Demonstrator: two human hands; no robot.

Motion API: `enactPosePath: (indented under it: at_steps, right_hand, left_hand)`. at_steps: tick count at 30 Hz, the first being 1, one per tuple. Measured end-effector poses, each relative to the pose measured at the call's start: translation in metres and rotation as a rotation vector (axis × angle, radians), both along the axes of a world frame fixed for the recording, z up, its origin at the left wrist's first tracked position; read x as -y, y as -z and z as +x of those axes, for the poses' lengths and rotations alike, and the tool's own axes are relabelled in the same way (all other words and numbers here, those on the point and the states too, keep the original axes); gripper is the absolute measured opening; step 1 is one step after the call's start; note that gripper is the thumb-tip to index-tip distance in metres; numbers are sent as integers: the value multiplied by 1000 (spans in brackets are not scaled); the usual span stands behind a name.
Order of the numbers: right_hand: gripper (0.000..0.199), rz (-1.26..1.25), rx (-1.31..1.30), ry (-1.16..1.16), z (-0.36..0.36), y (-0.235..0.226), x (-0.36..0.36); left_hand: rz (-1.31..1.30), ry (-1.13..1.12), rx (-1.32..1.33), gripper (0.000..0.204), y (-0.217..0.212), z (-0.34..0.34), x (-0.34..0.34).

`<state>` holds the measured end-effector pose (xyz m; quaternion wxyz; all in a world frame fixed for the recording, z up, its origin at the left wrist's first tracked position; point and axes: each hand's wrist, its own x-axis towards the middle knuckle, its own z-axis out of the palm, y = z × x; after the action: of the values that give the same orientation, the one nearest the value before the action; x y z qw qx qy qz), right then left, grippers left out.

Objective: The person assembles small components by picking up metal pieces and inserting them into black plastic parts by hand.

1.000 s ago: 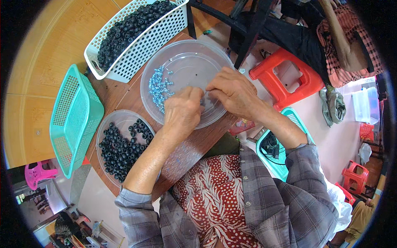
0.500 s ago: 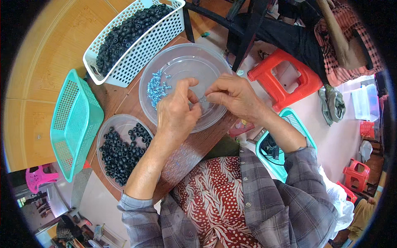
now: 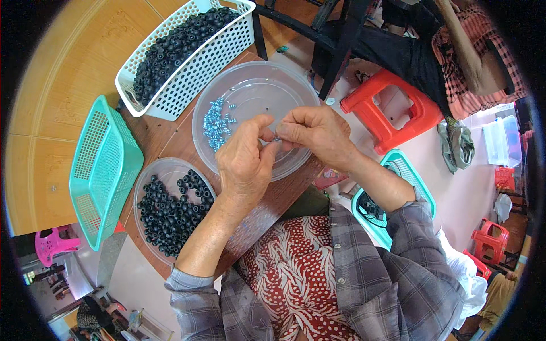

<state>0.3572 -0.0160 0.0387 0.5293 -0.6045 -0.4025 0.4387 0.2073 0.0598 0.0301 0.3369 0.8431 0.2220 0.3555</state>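
Note:
My left hand [image 3: 245,152] and my right hand [image 3: 318,132] meet over a round clear plastic tub [image 3: 250,84]. Fingertips of both pinch one small shiny silvery piece [image 3: 277,138], mostly hidden between them. Small metallic blue pieces [image 3: 214,126] lie heaped at the tub's left side, and a tiny dark bit [image 3: 267,109] is near its middle. Beside my left forearm, a second round clear tub [image 3: 196,165] holds many black, hollow, bead-like parts [image 3: 170,213].
A white perforated basket [image 3: 193,74] full of similar black parts stands at the far left. Left of the tubs is a green basket [image 3: 116,165]; another green basket [image 3: 406,170] sits low at the right. A red stool [image 3: 392,108] stands near a seated person [image 3: 480,62].
My hands have drawn closer together, and their fingertips now meet at the small piece. My left hand has shifted slightly right. A tiny dark bit now shows in the tub.

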Motion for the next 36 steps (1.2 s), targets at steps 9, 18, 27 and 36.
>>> enactPosePath:
  at_steps: [9, 18, 27, 36]
  right_hand:
    - [17, 142, 178, -9, -2, 22, 0]
    - [10, 160, 412, -3, 9, 17, 3]
    - [15, 140, 368, -35, 16, 29, 3]
    - [17, 300, 711, -90, 23, 32, -2]
  left_hand:
    - [-753, 32, 98, 33, -5, 0, 0]
    - [-1034, 0, 13, 27, -11, 2, -4]
    - [-801, -35, -93, 29, 4, 7, -1]
    - [-668, -62, -13, 34, 13, -10, -11]
